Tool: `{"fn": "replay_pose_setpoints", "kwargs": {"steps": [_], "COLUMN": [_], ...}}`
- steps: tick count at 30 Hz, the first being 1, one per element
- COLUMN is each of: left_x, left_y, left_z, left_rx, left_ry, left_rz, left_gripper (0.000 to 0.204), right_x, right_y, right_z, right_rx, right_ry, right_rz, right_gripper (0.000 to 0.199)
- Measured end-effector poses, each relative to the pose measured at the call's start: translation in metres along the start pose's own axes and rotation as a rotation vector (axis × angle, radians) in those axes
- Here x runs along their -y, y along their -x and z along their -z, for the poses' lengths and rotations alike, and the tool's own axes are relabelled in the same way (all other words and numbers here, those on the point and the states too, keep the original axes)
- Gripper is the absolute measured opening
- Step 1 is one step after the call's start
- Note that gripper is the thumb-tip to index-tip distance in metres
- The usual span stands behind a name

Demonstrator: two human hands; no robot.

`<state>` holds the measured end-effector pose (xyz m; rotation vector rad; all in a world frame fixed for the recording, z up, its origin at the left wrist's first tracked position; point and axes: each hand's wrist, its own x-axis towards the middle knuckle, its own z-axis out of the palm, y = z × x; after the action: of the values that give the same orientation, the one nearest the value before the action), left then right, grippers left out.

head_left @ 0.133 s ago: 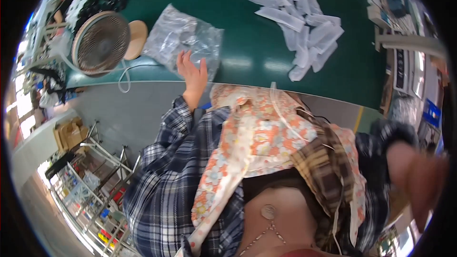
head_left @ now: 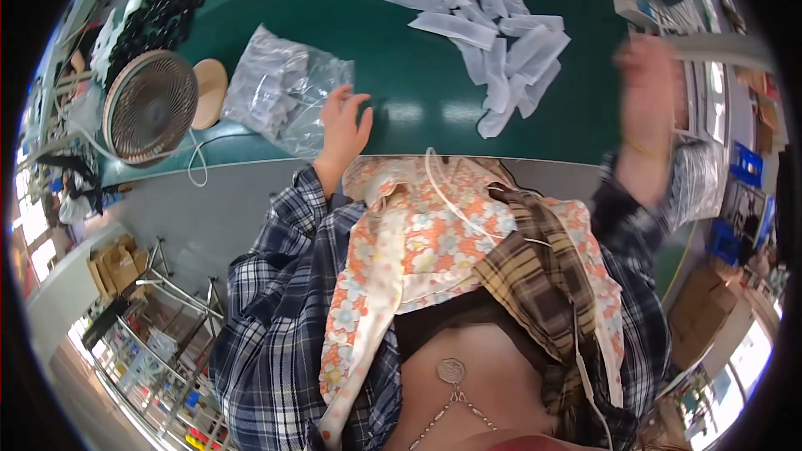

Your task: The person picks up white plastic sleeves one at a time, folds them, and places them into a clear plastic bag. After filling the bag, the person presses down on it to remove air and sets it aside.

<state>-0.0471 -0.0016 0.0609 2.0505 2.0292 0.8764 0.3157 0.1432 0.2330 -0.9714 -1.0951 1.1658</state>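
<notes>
My left hand (head_left: 342, 125) rests at the table's near edge with its fingers apart, holding nothing. It is beside the right end of a clear plastic bag (head_left: 288, 88) that has whitish pieces inside. My right hand (head_left: 647, 79) is raised over the table's right end. Motion smears its fingers, so I cannot see whether it holds anything. Between the hands, farther in, lies a loose heap of translucent white sleeves (head_left: 501, 42) on the green table (head_left: 384, 50).
A round desk fan (head_left: 150, 107) with a tan base stands at the table's left. Behind it lies a pile of black parts (head_left: 167, 12). A grey metal arm (head_left: 727, 50) juts in at the right. Metal-framed racks (head_left: 167, 342) stand on the floor at the lower left.
My right hand has swung from low at the right side up and inward over the table's right end. The whole view has shifted a little; my left hand stays by the bag.
</notes>
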Motion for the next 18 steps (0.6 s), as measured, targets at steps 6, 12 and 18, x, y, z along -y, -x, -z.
{"fn": "replay_pose_setpoints", "kwargs": {"steps": [6, 12, 18], "left_x": [-0.038, -0.062, -0.038], "left_y": [-0.096, -0.148, -0.143], "left_z": [-0.065, -0.141, -0.144], "left_rx": [0.246, 0.068, 0.335], "left_ry": [0.227, -0.133, -0.029], "left_rz": [-0.359, -0.491, -0.194], "left_gripper": [0.019, 0.023, 0.032], "right_x": [-0.191, -0.201, -0.196], "right_y": [0.058, 0.050, 0.048], "right_z": [0.015, -0.035, -0.023], "right_rx": [0.303, 0.315, 0.305], "right_ry": [0.928, 1.449, 1.279], "right_rz": [-0.331, -0.385, -0.446], "right_gripper": [0.028, 0.045, 0.047]}}
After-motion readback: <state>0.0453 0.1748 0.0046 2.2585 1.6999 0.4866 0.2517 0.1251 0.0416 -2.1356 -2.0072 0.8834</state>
